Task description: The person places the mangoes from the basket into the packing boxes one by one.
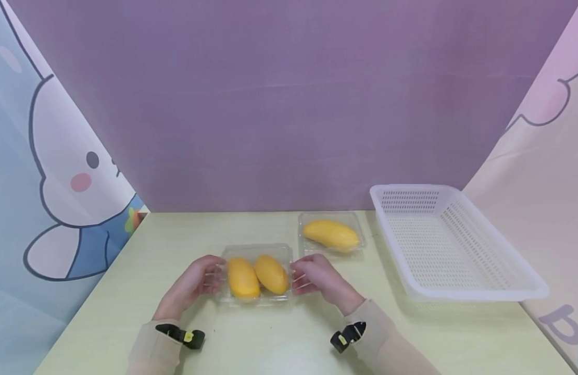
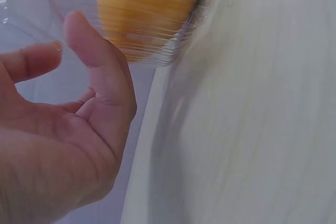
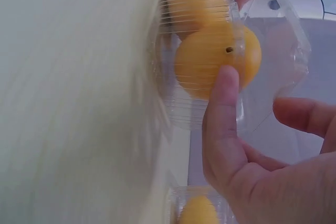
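Two yellow mangoes [image 1: 243,279] lie side by side in a clear plastic clamshell box [image 1: 233,251] on the table. In the right wrist view its clear lid [image 3: 294,51] stands tilted away from the base. My left hand [image 1: 201,278] is at the box's left side, fingers loosely bent, a fingertip at the clear plastic. At the opposite side is my right hand [image 1: 319,276], with one finger [image 3: 223,114] against the ribbed wall and the thumb apart from it near the lid. Whether either hand bears on the plastic, I cannot tell.
Behind and to the right, another clear box [image 1: 356,221] holds one yellow mango [image 1: 331,234]. A white perforated basket [image 1: 476,294] stands at the table's right. A purple cloth [image 1: 289,104] closes off the back; printed cloths hang at both sides.
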Motion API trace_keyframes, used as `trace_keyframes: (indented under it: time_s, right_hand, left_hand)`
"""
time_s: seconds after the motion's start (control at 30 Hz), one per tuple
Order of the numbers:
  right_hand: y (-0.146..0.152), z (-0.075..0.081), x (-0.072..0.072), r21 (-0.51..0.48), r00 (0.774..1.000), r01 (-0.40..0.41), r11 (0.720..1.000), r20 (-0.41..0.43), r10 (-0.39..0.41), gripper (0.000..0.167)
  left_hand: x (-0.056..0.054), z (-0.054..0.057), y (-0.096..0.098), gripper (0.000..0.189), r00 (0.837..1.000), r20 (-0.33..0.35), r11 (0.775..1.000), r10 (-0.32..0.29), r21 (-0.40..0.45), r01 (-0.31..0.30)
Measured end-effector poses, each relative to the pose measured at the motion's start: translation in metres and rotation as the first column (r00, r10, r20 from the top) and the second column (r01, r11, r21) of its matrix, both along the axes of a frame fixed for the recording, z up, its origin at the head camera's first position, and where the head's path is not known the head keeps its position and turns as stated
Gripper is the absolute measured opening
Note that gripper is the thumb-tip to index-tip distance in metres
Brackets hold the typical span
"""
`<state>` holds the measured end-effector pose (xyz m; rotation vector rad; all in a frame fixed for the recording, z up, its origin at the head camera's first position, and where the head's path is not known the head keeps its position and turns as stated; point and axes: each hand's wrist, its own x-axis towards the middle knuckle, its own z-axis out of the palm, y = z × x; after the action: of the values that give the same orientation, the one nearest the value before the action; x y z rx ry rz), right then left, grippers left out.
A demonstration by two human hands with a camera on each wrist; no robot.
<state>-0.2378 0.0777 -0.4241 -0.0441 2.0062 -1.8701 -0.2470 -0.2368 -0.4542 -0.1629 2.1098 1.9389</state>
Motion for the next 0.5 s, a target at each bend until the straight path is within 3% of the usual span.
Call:
trace_keyframes:
  time_s: [0.13, 0.5]
  right_hand:
    - [0.001, -0.005, 0.001, -0.029, 1.0, -0.03, 0.999, 0.005, 0.03, 0.031]
    - [0.003, -0.013, 0.002, -0.057, 0.999, -0.05, 0.997, 0.02, 0.051, 0.02]
  left_hand:
    - [-0.001, -0.001, 0.0, 0.029, 1.0, -0.012, 1.0, -0.014, 0.007, 0.014]
    - [-0.001, -0.002, 0.001, 0.029, 0.998, -0.035, 0.999, -0.044, -0.023, 0.043]
